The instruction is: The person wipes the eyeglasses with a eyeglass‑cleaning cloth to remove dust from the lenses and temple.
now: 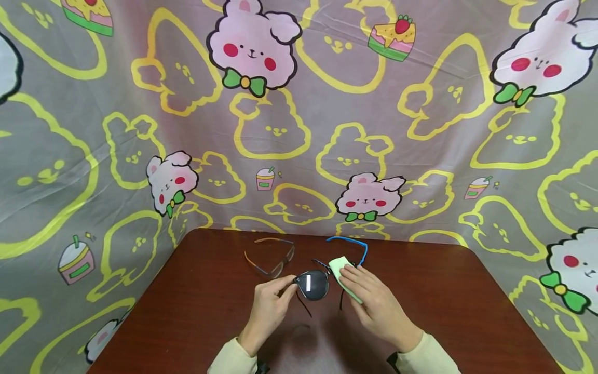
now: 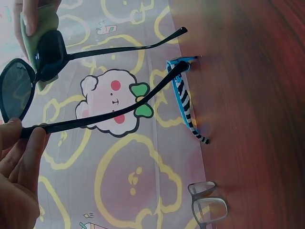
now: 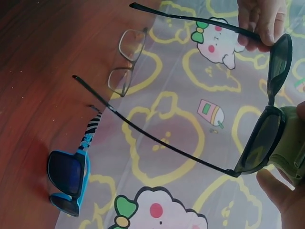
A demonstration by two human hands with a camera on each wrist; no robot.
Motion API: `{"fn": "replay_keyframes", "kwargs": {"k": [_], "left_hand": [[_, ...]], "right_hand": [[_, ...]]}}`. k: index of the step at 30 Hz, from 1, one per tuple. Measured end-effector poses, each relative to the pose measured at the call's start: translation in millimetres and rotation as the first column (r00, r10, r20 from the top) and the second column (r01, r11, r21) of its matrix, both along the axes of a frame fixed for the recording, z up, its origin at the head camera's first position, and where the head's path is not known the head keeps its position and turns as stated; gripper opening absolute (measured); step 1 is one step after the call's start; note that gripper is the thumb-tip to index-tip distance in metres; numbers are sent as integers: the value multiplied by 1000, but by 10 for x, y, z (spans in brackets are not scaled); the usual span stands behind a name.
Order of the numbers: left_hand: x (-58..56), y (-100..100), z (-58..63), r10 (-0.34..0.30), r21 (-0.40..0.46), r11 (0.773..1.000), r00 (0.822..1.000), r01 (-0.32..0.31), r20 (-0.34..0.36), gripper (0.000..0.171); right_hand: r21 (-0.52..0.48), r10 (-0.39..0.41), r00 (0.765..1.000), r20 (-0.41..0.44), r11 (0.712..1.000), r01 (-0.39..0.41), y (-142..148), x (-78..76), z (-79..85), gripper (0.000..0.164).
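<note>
Pale cloth printed with cartoon rabbits and yellow outlines makes a backdrop [image 1: 280, 117] behind and beside a dark reddish-brown table [image 1: 177, 322]. Two hands in pale sleeves reach in from the near edge.

Black sunglasses [image 1: 320, 286] are held above the tabletop, between the hands. Their front runs left to right, from one hand to the other, and the slim temples angle down toward the table. A small white sticker [image 1: 308, 283] marks the lens nearer the left hand [image 1: 266, 310], whose thumb and fingers pinch the frame at that end, by the hinge.

The right hand [image 1: 380, 304] holds a folded light-green cloth [image 1: 339, 267] against the other lens, its fingers laid close together over the fabric. The cloth covers that lens in the head view; the stickered one lies bare, just to its left.

Farther back, clear-lensed glasses with orange-tipped temples [image 1: 290, 254] rest nearer the left hand; blue-framed sunglasses [image 3: 66, 172] with zebra-striped temples lie beyond the right hand.
</note>
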State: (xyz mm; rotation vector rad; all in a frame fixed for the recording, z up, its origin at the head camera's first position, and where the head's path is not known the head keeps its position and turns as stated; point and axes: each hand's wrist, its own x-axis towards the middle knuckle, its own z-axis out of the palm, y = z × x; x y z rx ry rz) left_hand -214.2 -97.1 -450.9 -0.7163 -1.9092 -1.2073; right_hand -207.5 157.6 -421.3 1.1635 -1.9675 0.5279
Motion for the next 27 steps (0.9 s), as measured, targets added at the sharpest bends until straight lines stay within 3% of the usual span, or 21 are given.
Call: {"fn": "replay_keyframes", "kwargs": {"k": [20,27], "left_hand": [[8,65,39,-14,39,999,1000,15,-15,19],[21,83,25,-14,36,999,1000,13,11,21]], "right_hand": [[-2,18,1000,7,1000,-18,-128,20,25,39],[24,24,999,30,999,-25,-162,54,33,35]]}}
